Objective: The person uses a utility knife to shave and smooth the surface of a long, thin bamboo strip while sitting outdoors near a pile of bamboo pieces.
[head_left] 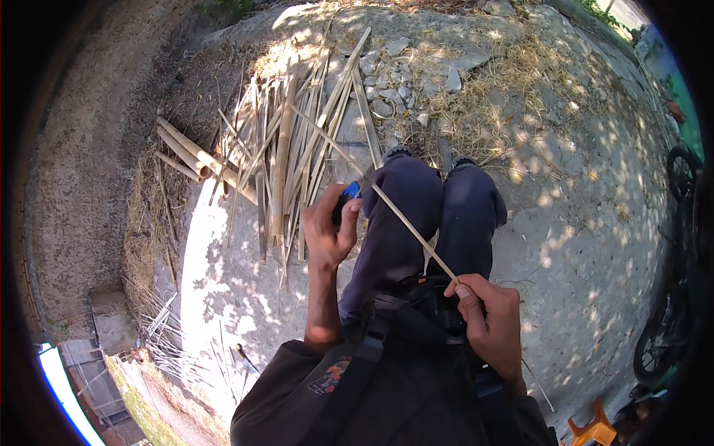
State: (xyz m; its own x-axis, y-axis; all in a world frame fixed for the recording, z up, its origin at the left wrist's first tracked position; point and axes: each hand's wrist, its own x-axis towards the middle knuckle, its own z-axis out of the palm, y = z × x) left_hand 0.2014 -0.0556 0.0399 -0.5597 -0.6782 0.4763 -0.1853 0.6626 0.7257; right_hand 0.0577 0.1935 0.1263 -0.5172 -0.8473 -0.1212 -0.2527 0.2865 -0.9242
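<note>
The person sits or crouches with the two hands well apart, each clamped on something. The left hand (pixel 329 229) is wrapped around a blue and black cutter (pixel 349 195), its blade pointing far and right to the middle of a thin strip (pixel 407 222) (whether the edge bites into it cannot be told). The right hand (pixel 491 316) pinches the near end of that strip between thumb and fingers, close to the waist. From there the strip slants over the dark trousers (pixel 401 201), passes just right of the cutter, and reaches far and left above the pile (pixel 320 149).

The pile, of split pale lengths, lies on the ground (pixel 573 275) at the far left, and thicker tubes (pixel 186 149) rest at its left side, their round ends showing. Stones (pixel 390 93) are scattered just right of the pile's far part, with dry curled shavings (pixel 513 111) farther right. At the near left is a heap of thin sticks (pixel 169 338); an orange object (pixel 593 427) stands at the near right, near a dark wheel (pixel 654 353).
</note>
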